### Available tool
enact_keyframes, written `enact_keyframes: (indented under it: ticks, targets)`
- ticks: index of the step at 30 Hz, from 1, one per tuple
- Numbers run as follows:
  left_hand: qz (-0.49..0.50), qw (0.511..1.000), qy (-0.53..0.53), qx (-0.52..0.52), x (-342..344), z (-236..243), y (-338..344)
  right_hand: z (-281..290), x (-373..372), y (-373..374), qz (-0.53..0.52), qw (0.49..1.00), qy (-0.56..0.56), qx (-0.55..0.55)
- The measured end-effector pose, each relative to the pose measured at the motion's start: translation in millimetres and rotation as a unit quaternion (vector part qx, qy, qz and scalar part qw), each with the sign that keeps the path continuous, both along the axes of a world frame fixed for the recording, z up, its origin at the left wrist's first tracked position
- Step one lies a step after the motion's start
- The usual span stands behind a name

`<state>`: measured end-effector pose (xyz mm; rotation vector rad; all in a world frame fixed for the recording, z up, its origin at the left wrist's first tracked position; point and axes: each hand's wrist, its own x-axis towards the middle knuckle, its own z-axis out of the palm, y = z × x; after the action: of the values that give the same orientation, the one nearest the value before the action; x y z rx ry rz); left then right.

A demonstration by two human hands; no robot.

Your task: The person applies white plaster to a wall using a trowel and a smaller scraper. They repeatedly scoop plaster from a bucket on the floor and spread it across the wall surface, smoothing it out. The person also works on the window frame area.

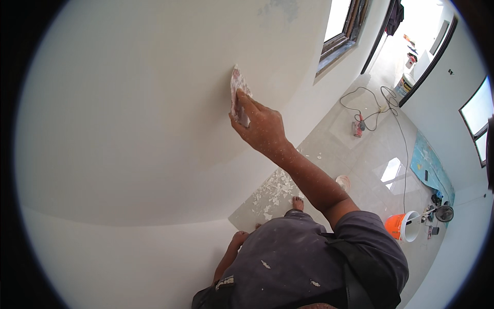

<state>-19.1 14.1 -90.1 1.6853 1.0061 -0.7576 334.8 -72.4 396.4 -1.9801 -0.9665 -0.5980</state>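
Observation:
My right hand (262, 123) grips a flat scraper (237, 82) smeared with white and pinkish residue, held against the pale wall (154, 103), its tip pointing up. My left hand (240, 238) hangs low beside my torso, its fingers curled; whatever they may hold is hidden. White flakes (274, 190) lie scattered on the glossy tiles along the wall's foot, near my bare foot (297, 202).
A red power tool (358, 129) with looped cable (381, 110) lies on the floor. An orange bucket (395, 226) stands right, near a blue sheet (427, 154) with assorted tools. Another bucket (405, 85) stands by the doorway. A window (334, 51) is set in the wall.

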Motion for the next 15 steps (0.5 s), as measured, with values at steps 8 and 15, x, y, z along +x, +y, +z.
enact_keyframes:
  ticks: [8,15]
  targets:
    - [0.031,0.999,-0.014,-0.022,-11,-13,-5,-19,-56,27,0.066,0.995,-0.02,-0.065]
    - [0.028,0.999,-0.025,-0.012,-11,-7,-11,-23,-104,45,0.165,0.984,-0.035,-0.059]
